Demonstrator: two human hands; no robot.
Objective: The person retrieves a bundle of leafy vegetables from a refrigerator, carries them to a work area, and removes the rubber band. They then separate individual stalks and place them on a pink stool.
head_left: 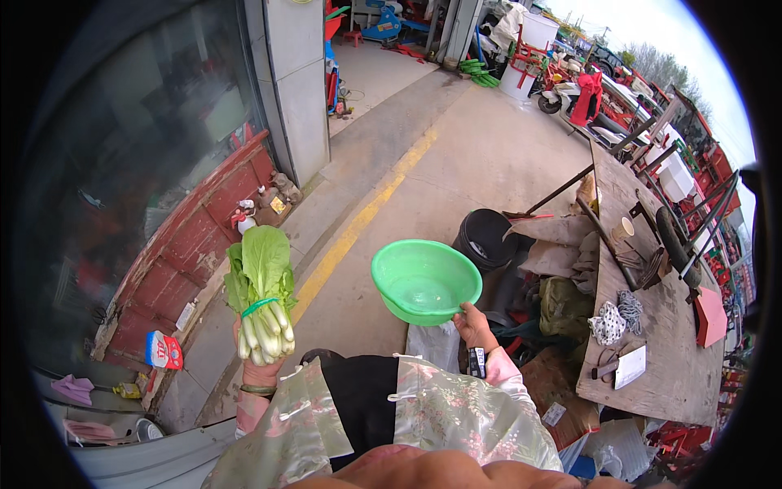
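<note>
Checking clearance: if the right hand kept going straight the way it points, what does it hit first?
The right hand already holds the green basin by its rim. Beyond it, likely the black bucket or bare pavement; depth is unclear.

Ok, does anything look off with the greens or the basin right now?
Nothing stands out. The left hand holds the bundle of greens upright by its stalk end, its green band intact. The right hand grips the green basin by its rim; it tilts slightly, but nothing spills from it.
</note>
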